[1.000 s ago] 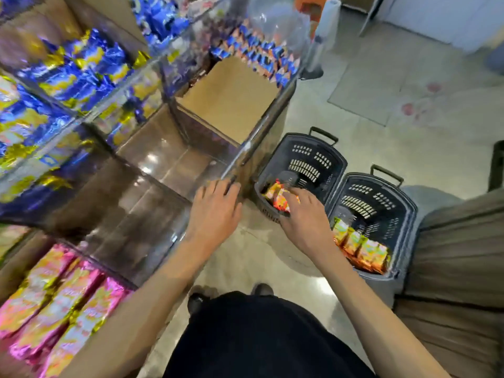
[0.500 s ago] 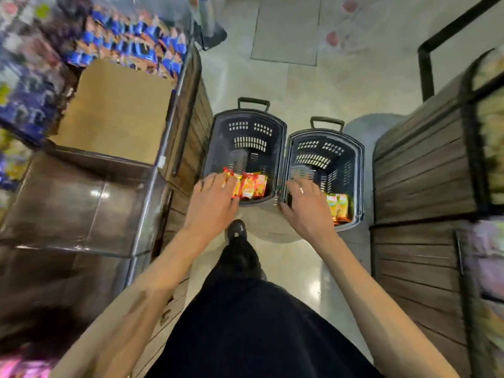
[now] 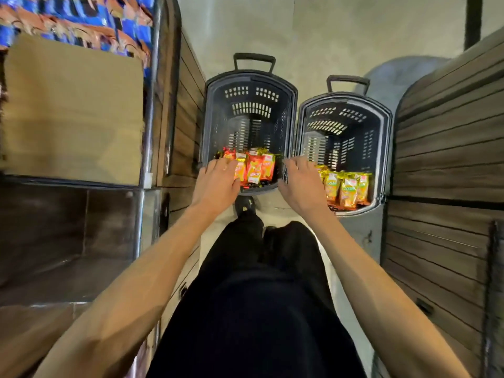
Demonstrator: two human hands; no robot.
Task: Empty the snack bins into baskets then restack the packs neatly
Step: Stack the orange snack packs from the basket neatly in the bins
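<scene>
Hands, two, bare, both reaching forward and low: left hand (image 3: 218, 182) with fingers extended and loosely spread, holding nothing; right hand (image 3: 298, 184) likewise slack, fingers fanned, nothing gripped. Item one, red packs (image 3: 259, 166): directly under and just beyond my left fingertips, at the near end of the left basket (image 3: 246, 77); whether the fingers actually touch them I cannot tell. Item two, yellow-green packs (image 3: 347, 188): just beside my right hand on its outer side, at the near end of the right basket (image 3: 387, 126). My right hand itself hangs over the near rims where the two baskets meet. Orientation: both sets of packs stand on end in a short row, printed faces toward me, long axis upright, each row running crosswise between the basket walls. Baskets: dark slotted plastic, side by side and almost touching, long axis running away from the hands, carry handles at the far ends. Surroundings: pale polished floor (image 3: 327, 36) beneath the baskets and beyond the hands; wooden-slat fixture (image 3: 450, 159) close on the right-hand side; on the left-hand side a clear-walled bin (image 3: 81, 227), beyond it a cardboard sheet (image 3: 73, 110), and farther still a blurred bank of blue packs (image 3: 81, 20). Black trousers (image 3: 259, 309) fill the space nearer than the hands, one dark shoe (image 3: 245, 207) showing between the wrists.
</scene>
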